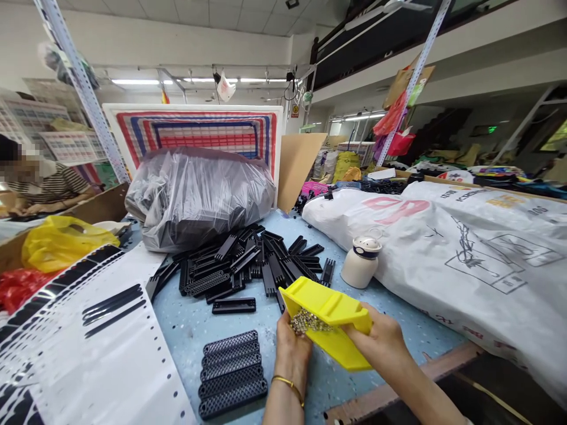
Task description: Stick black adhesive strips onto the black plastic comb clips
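Head view. R hand [376, 330] closed on the R end of a bright yellow plastic bin [325, 302], lower centre-R of frame, tipped on its side w/ its opening twd camera. Small shiny silver metal bits [309, 320] bunched at bin's L end, right by L hand [293, 345]. L palm up under that end; fingers partly hidden, can't tell if gripping bin or only cupped for bits.

Handling, my judgement: tilt w/ R wrist, small & slow; bits this fine prob. run all at once if tipped steeper. Keep L palm tight under the low edge, no gap. Firm R grip, since weight sits at far end.

Spill risk: pale blue speckled tabletop [177, 330] below; strays hard to spot there. Best kept clear of row of black lattice-faced plastic pieces [233, 372], bottom centre-L, & loose black plastic pile [248, 260], mid-frame.
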Demonstrator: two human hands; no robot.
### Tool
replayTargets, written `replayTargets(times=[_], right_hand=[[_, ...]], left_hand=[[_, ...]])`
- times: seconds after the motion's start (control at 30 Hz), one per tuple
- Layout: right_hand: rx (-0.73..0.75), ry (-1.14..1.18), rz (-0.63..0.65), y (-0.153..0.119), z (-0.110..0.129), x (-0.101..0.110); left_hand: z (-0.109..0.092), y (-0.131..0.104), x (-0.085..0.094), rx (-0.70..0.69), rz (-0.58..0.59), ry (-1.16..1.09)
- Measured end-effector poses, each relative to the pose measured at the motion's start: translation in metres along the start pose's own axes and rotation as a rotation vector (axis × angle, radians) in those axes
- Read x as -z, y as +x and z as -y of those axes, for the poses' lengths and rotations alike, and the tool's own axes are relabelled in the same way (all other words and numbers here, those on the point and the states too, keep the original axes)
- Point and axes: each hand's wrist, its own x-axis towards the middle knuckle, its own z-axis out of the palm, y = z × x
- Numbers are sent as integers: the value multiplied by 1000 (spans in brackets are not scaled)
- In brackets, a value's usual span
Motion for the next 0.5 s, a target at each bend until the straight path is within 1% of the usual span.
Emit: replayTargets(times=[0.1,0.17,0.33,0.5], right_hand=[[-239,254,27,10,-7,4],[-341,389,30,13,-16,7],[-442,561,16,6,-39,11],[-530,716,-67,-4,-55,11]], left_hand=[[-5,-4,-2,60,-20,-40],[-8,-8,-2,104,-33,-49],[-10,-14,1,202,-52,-10],[-9,-18,-1,233,-45,51]])
